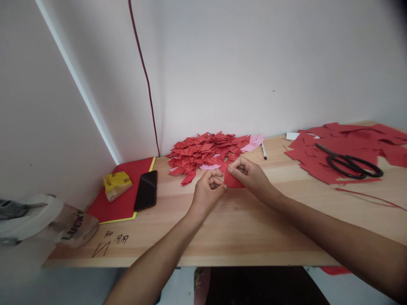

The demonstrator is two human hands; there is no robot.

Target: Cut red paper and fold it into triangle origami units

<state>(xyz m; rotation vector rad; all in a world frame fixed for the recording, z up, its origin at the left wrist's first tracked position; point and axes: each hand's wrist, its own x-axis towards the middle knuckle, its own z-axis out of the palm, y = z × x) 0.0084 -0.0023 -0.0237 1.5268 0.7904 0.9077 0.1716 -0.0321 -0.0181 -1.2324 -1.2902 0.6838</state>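
Observation:
A small sheet of red paper (233,181) is held just above the wooden table, between my two hands. My left hand (208,186) pinches its left edge between thumb and fingers. My right hand (249,173) grips its upper part with thumb and forefinger and hides some of the sheet. Right behind my hands lies a heap of folded red paper pieces (206,148), with a few pink ones among them.
Black-handled scissors (352,165) rest on red paper sheets (308,156) at right. A marker (263,151) lies near the wall. To the left are a phone (146,190), a yellow packet (117,185), a red sheet (111,209) and a clear jug (76,224) at the table's edge.

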